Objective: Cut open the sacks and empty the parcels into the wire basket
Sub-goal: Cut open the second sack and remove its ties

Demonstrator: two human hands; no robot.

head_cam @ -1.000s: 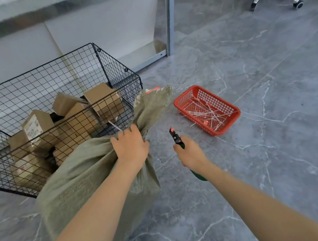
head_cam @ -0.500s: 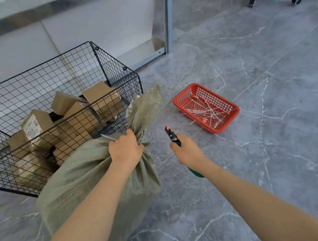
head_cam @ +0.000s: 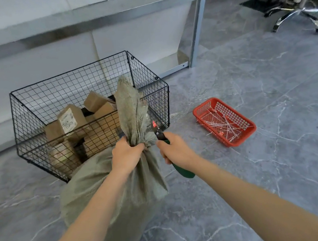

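Since a second ago the right hand point(head_cam: 175, 150) has brought the green-handled cutter point(head_cam: 182, 171) leftward. Its black head with a red spot is now right at the gathered neck of the coarse grey-green woven sack point(head_cam: 106, 189), and the fingers are curled round the handle. The left hand point(head_cam: 127, 155) grips that neck in a fist just beside the cutter's head, with the loose frayed top standing upright above it. The sack's bulging body stands on the grey veined stone floor point(head_cam: 282, 164), against the black wire basket point(head_cam: 79, 84). The basket holds brown cardboard parcels point(head_cam: 102, 118); one bears a white label, its print too small to read. Well to the right lies a red slotted plastic tray point(head_cam: 244, 135) of white cut ties point(head_cam: 222, 123).
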